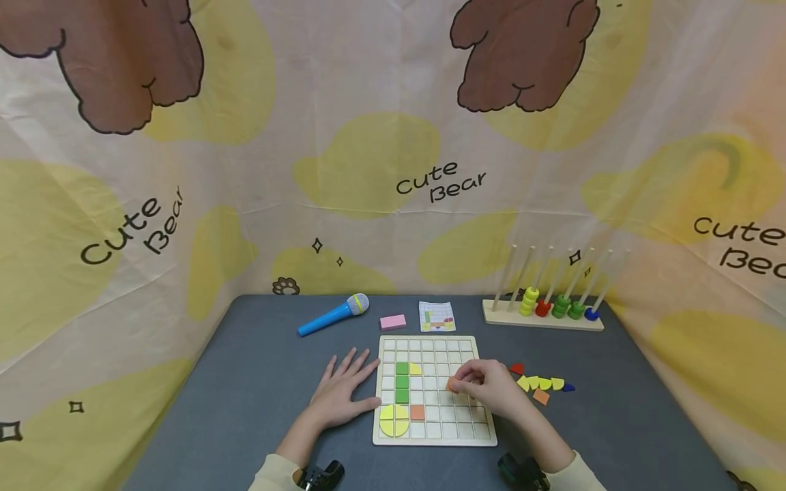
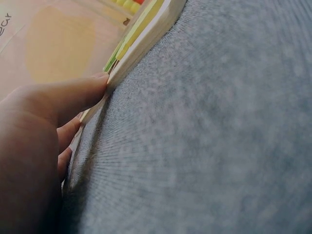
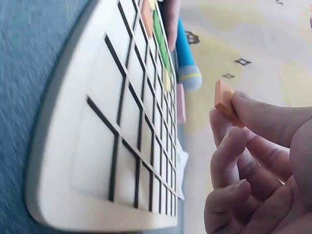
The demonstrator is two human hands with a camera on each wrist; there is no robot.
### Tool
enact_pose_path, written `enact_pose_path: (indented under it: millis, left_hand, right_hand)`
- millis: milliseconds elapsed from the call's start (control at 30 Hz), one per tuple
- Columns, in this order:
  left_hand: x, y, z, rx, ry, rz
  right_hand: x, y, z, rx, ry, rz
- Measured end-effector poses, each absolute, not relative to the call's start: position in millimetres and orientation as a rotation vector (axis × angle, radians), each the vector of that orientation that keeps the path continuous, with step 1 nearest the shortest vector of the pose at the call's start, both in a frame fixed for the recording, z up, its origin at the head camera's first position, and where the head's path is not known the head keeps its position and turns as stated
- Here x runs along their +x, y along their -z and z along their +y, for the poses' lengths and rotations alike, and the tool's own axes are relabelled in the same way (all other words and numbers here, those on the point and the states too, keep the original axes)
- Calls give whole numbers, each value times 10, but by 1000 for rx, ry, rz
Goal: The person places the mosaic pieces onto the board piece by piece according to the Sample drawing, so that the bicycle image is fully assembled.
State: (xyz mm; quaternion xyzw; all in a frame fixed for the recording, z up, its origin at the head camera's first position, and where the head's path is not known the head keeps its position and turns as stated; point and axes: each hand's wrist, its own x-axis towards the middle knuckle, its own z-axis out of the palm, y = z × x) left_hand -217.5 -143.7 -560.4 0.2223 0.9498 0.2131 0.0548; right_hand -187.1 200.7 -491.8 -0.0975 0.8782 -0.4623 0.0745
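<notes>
A wooden grid board (image 1: 430,442) lies on the table, with green squares (image 1: 402,382), yellow quarter-round pieces (image 1: 394,421), one yellow piece (image 1: 415,369) and an orange square (image 1: 417,412) set in its cells. My left hand (image 1: 341,393) rests on the table, fingers spread, with fingertips and thumb touching the board's left edge; in the left wrist view the thumb (image 2: 85,97) meets that edge. Above the right half of the board, my right hand (image 1: 488,387) pinches an orange square tile (image 3: 224,97) between thumb and fingers, raised off the grid.
Right of the board lie loose yellow pieces (image 1: 544,384), a red piece (image 1: 517,369), a blue piece (image 1: 568,387) and an orange square (image 1: 541,397). Behind it are a blue toy microphone (image 1: 331,317), a pink block (image 1: 393,322), a pattern card (image 1: 437,317) and a peg rack (image 1: 543,317) with beads.
</notes>
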Motion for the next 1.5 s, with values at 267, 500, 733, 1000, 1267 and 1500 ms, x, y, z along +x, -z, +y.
enact_pose_path:
  millis: [267, 500, 733, 1000, 1267, 1500]
  left_hand:
    - [-2181, 5590, -1432, 672, -645, 2883]
    - [-2169, 5572, -1430, 683, -662, 2882]
    - [-2171, 5562, -1422, 678, -645, 2878]
    - [-2178, 5573, -1425, 668, -645, 2872]
    - [-2168, 5582, -1435, 682, -648, 2880]
    - [-2163, 5581, -1437, 684, -647, 2890]
  right_hand:
    - [-1828, 4965, 1834, -379, 1329, 2646]
    - [-1806, 5066, 1702, -395, 1324, 2614]
    - [-1821, 5141, 1640, -450, 1252, 2643]
    - [-1810, 5140, 1600, -500, 1186, 2639]
    - [-1795, 5141, 1603, -455, 1152, 2636]
    - [-1789, 5148, 1601, -466, 1151, 2641]
